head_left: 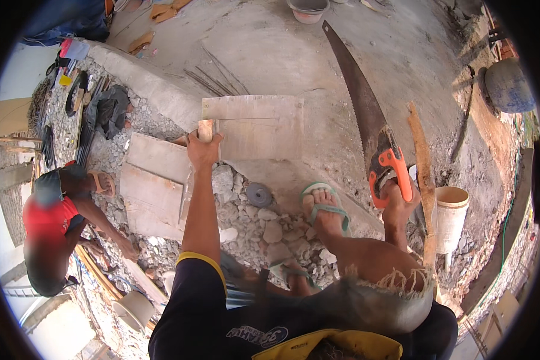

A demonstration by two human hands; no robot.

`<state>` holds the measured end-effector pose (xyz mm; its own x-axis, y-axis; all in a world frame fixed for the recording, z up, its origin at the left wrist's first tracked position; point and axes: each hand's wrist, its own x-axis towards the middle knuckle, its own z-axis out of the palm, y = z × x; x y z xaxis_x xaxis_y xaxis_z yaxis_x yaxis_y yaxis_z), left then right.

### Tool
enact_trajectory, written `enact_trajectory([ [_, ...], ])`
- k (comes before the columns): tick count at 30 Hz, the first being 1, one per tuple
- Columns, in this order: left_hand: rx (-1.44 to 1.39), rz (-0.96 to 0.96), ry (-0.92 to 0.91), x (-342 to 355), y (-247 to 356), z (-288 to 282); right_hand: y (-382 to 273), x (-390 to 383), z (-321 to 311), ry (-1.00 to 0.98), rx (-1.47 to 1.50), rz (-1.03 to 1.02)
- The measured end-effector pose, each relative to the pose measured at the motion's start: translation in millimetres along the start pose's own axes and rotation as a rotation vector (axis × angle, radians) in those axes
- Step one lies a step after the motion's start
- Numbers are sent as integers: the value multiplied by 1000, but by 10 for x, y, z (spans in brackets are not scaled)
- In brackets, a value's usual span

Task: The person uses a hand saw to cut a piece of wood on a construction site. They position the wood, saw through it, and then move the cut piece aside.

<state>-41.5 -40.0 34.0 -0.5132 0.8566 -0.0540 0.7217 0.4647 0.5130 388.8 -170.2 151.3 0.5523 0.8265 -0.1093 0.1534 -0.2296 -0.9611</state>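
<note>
My right hand (399, 201) grips the orange handle of a handsaw (363, 99). The saw's long dark toothed blade points up and away, apart from any wood. On the left, my left hand (203, 151) is closed round a wooden batten (206, 130), whose cut end shows above the fingers. My forearm hides part of its length. Beside that hand, a pale wooden panel (261, 135) lies on the concrete to the right. A second panel of pale boards (153, 186) rests on the rubble to the left.
A grey roll (259, 195) lies on broken rubble (273, 231) near my sandalled feet. A rough wooden strip (424, 180) and a white bucket (451, 219) stand right of my knee. Thin rods (213, 81) lie beyond the panel. Another person (51, 222) crouches at the left.
</note>
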Motion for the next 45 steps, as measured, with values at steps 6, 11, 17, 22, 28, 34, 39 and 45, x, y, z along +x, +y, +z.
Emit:
enact_trajectory([
  [6, -409, -782, 108, -738, 152, 64, 7, 38, 72, -60, 20, -2],
  [11, -1196, -1254, 165, -1643, 691, 377, 25, 42, 164, -147, -14, -9],
  [17, -1237, -1606, 156, -2167, 1201, 619, 50, 12, 283, -200, 1, -46],
  [22, -1329, -1572, -43, -2257, 1026, 774, 96, -40, 385, -249, 44, 7],
  [28, -680, -1301, -203, -2364, 389, 518, 169, -90, 475, -469, 21, 64],
  [34, 12, -760, 26, -2238, 47, 388, 259, -68, 471, -500, 15, -12],
  [39, -274, -553, 82, -1765, -224, 657, 306, 1, 425, -427, 6, -79],
  [45, -154, -391, 72, -1365, -259, 484, 186, 70, 362, -329, 1, 112],
])
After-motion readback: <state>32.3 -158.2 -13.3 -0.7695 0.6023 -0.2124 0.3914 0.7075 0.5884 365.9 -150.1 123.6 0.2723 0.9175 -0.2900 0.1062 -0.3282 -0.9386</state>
